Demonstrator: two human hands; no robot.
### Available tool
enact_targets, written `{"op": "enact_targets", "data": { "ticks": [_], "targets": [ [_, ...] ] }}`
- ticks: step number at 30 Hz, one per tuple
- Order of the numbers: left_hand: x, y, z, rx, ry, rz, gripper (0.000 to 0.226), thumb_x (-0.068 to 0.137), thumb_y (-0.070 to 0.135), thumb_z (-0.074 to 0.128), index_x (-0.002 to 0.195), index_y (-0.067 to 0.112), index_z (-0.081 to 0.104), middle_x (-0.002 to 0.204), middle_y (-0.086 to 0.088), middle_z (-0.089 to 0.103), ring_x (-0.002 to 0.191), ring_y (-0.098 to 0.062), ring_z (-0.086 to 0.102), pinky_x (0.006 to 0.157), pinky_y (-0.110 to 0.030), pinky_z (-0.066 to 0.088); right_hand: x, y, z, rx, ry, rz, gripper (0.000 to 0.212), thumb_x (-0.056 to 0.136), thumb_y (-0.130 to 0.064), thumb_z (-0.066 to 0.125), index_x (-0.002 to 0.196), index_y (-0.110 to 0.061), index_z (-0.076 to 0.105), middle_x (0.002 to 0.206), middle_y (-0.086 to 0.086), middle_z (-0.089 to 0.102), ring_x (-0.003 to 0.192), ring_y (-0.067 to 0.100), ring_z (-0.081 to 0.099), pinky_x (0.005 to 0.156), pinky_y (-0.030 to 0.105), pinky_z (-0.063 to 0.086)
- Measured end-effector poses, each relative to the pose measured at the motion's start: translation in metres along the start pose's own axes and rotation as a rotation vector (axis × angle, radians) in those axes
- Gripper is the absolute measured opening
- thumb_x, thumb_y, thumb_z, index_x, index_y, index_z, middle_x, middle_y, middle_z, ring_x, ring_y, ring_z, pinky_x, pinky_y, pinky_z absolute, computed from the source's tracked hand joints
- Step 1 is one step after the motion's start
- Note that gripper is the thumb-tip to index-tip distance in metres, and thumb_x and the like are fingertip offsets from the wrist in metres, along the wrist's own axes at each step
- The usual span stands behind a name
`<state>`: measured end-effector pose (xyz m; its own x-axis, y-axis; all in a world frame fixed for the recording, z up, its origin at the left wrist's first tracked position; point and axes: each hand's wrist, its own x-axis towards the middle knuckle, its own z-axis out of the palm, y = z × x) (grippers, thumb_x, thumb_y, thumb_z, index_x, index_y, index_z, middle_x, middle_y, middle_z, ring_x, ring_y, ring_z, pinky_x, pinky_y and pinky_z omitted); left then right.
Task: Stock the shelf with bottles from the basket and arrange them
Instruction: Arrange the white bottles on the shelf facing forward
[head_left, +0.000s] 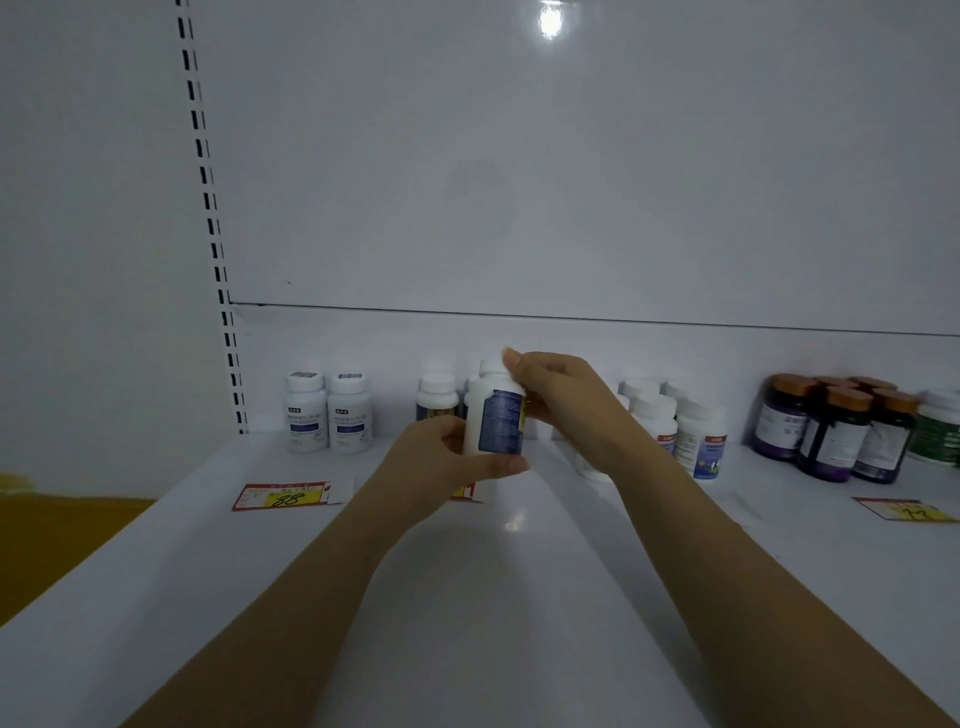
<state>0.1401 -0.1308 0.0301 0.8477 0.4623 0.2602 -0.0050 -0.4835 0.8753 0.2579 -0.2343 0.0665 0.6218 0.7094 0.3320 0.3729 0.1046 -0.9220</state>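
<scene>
Hands gripping one white bottle, left hand low, right hand at cap, two blue-labelled bottles leftward

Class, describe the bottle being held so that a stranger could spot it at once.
Start at the white shelf and go to its middle. Between the left hand and right hand is a white bottle with a dark blue label. It alone is held; the other bottles stand at the back.
</scene>
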Motion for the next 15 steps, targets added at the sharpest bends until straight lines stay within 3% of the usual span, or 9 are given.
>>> {"op": "enact_targets", "data": {
  "ticks": [2, 4, 7, 15],
  "targets": [
    [0.0, 0.0, 0.0, -0.014, 0.015, 0.011, 0.04, 0.068, 0.034, 0.081, 0.102, 0.023, 0.065, 0.096, 0.002, 0.071, 0.087, -0.013, 0.067, 0.062, -0.01, 0.049, -0.002, -0.002, 0.0, 0.023, 0.001, -0.03, 0.035, 0.097, -0.033, 0.052, 0.102, -0.003, 0.07, 0.104, 0.017, 0.07, 0.1, 0.027, 0.066, 0.091, 0.031, 0.054],
    [0.0, 0.0, -0.001, -0.022, 0.043, 0.019, 0.043, 0.067, 0.032, 0.082, 0.102, 0.023, 0.06, 0.092, 0.008, 0.067, 0.083, -0.007, 0.064, 0.058, -0.008, 0.048, -0.003, -0.005, 0.0, 0.042, 0.003, -0.054, 0.03, 0.097, -0.03, 0.05, 0.11, -0.009, 0.068, 0.109, 0.012, 0.069, 0.104, 0.022, 0.065, 0.089, 0.027, 0.055],
    [0.001, 0.0, 0.0, -0.029, 0.1, 0.027, 0.054, 0.063, 0.031, 0.085, 0.105, 0.023, 0.052, 0.099, 0.007, 0.064, 0.085, -0.007, 0.062, 0.064, -0.012, 0.048, -0.004, -0.008, 0.001, 0.058, -0.026, -0.084, 0.03, 0.099, -0.026, 0.048, 0.121, -0.013, 0.063, 0.118, 0.005, 0.066, 0.111, 0.018, 0.062, 0.091, 0.026, 0.053],
    [0.0, -0.001, 0.001, 0.009, 0.11, 0.041, 0.059, 0.061, 0.032, 0.086, 0.107, 0.022, 0.051, 0.097, 0.009, 0.063, 0.082, -0.003, 0.061, 0.059, -0.009, 0.045, -0.008, -0.01, 0.003, 0.01, -0.06, -0.111, 0.027, 0.092, -0.027, 0.059, 0.118, -0.022, 0.064, 0.112, 0.009, 0.067, 0.104, 0.02, 0.065, 0.093, 0.03, 0.054]
  ]
}}
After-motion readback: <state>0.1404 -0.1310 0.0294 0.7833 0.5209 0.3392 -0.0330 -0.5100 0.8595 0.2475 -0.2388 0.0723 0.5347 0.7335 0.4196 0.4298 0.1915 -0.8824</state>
